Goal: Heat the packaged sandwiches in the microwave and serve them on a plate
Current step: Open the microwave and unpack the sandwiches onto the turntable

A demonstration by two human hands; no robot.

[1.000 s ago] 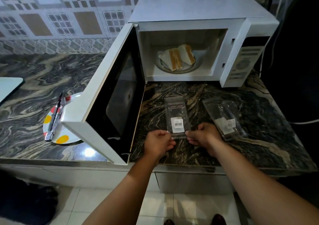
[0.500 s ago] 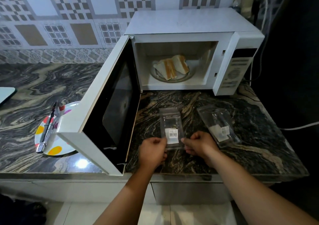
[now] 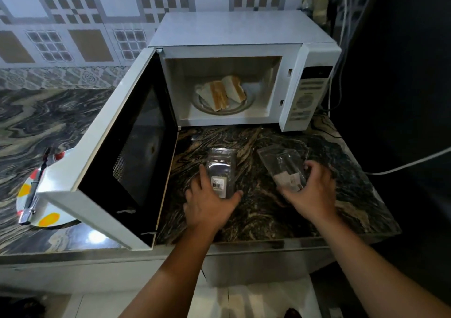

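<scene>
The left hand [image 3: 210, 203] is spread over the near end of a clear empty package [image 3: 220, 168], which lies flat on the marble counter [image 3: 256, 210] with its long axis running away from the person. The right hand [image 3: 314, 190] is curled around a second clear package [image 3: 284, 168], angled toward the far left. Farther back, two sandwiches [image 3: 223, 93] are seen on the glass turntable [image 3: 241, 109] inside the open microwave [image 3: 244, 73], cut faces turned toward the door opening.

Marble counter [image 3: 256, 210] carries microwave [image 3: 244, 32], spotted plate [image 3: 48, 219], two clear wrappers [image 3: 220, 168].
</scene>
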